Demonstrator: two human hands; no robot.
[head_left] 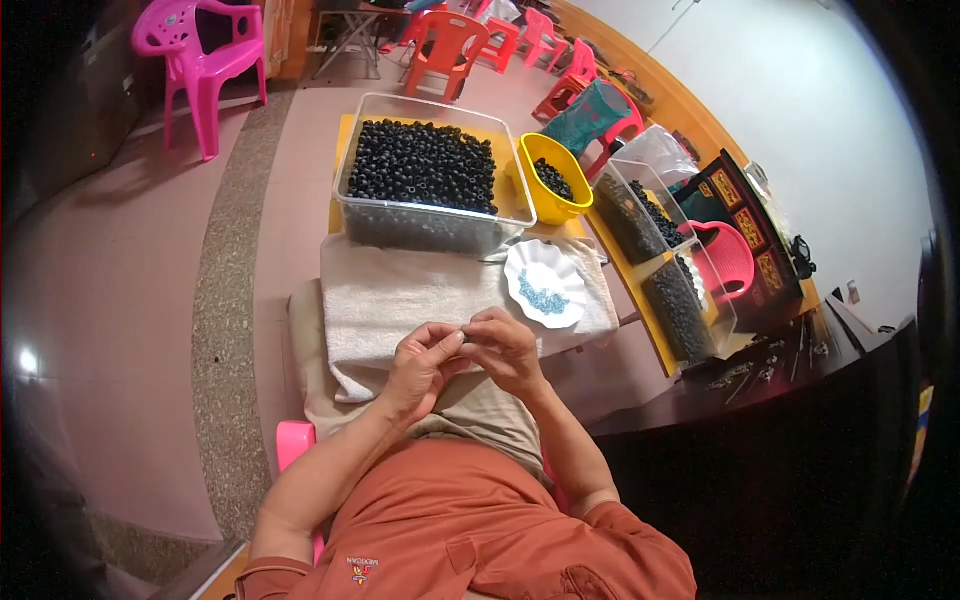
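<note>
Small dark piece (467, 338), too tiny to identify, sits at the centre of the frame, pinched between the fingertips of the left hand (416, 368) and the right hand (509, 352). Just right of centre, a scalloped white plate (542, 258) of bluish bits (543, 297) rests on a white towel (390, 300); at upper centre, a transparent plastic tub (420, 228) of black ring-shaped pieces (420, 162) stands beside a yellow basin (560, 213).

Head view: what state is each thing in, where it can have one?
Left hand: closed on a small dark piece
Right hand: closed at the same piece
Large clear bin: open, largely filled with black beads
Yellow tub: open, partly filled
White plate: face up, holding blue beads
Towel: spread out
</note>
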